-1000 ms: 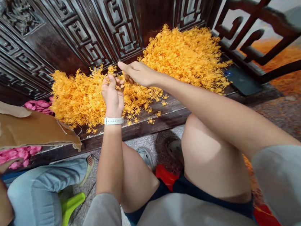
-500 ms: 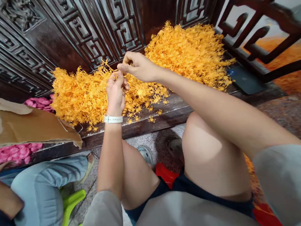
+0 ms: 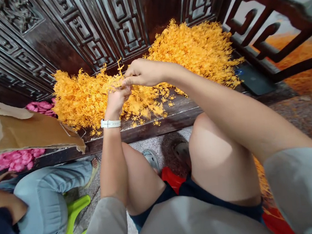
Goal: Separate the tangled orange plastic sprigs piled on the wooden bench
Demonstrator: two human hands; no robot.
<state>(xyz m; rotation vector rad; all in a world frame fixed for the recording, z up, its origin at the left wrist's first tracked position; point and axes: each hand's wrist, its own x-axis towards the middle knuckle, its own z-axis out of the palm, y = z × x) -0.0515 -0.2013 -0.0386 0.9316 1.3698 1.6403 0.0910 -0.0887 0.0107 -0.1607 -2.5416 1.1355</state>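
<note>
My left hand [image 3: 117, 100], with a white band at the wrist, is closed around yellow plastic flower pieces. Its fingertips meet those of my right hand [image 3: 148, 72], which pinches at the same spot. A thin yellow plastic sprig [image 3: 120, 66] sticks up where the fingers meet; which fingers grip it is partly hidden. Under and behind my hands spreads a heap of yellow plastic flower pieces [image 3: 76, 99]. A taller yellow heap [image 3: 196, 54] stands to the right, behind my right forearm. Several loose star-shaped pieces [image 3: 157, 122] lie along the front of the dark bench.
The dark wooden bench [image 3: 178, 110] has a carved back [image 3: 78, 24]. A torn cardboard box [image 3: 33, 131] and pink flower pieces [image 3: 18, 159] are at left. A person in jeans [image 3: 39, 194] sits beside a green stool [image 3: 72, 224]. A dark phone-like slab [image 3: 257, 81] lies at right.
My left hand has shifted slightly left since half a second ago, with the fingertips still together. The sprig now points more upright. A blurred yellow piece shows below my hands.
</note>
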